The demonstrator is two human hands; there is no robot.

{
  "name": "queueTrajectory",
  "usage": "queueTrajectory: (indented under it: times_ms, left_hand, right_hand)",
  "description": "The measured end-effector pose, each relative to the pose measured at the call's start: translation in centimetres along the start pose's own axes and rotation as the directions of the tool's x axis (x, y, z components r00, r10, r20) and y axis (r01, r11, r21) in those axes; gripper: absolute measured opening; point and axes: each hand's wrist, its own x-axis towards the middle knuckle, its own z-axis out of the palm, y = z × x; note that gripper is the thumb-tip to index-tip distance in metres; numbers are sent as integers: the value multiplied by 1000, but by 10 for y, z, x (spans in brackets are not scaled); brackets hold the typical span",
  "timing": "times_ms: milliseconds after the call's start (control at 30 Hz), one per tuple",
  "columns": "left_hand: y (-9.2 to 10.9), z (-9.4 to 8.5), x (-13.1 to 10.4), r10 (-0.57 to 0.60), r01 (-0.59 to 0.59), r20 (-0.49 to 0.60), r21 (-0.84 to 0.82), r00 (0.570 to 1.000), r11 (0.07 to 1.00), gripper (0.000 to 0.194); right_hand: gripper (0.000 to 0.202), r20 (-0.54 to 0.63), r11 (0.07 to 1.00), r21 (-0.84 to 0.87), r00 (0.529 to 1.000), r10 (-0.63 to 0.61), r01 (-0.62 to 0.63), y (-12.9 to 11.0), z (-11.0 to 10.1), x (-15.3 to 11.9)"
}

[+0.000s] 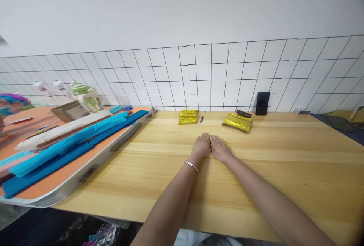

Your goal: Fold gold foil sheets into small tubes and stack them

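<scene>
My left hand lies palm down on the wooden table, fingers stretched forward, a silver bangle on the wrist. Right beside it, thumbs side touching, my right hand presses flat as well. A shiny gold foil piece peeks out at the right hand's edge; most of it is hidden under the hands. Farther back sits a stack of gold foil strips, with a small pen-like tool close to its right. Another gold foil bundle lies at the back right.
A black phone leans on the tiled wall, near a dark brown item. At the left, an orange-topped table bears blue rolls, a white roll, a cardboard box and a green-lidded bottle.
</scene>
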Motion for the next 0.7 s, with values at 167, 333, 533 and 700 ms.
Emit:
queueTrajectory:
  times_ms: [167, 333, 533, 700]
  left_hand:
    - [-7, -4, -3, 48, -48, 42, 18, 998, 999, 44]
    - [-9, -8, -7, 98, -99, 57, 17, 994, 995, 48]
    - [-17, -17, -10, 172, -171, 75, -20, 982, 985, 53]
    - [-29, -29, -17, 186, -179, 90, -77, 978, 981, 54]
  right_hand:
    - [59, 20, 998, -48, 998, -51, 52, 7, -5, -8]
    - [61, 7, 993, -66, 995, -102, 103, 8, -10, -15]
    - [65, 2, 984, -77, 987, -158, 158, 15, -14, -18]
    - [67, 14, 980, -72, 982, -186, 187, 28, -18, -22]
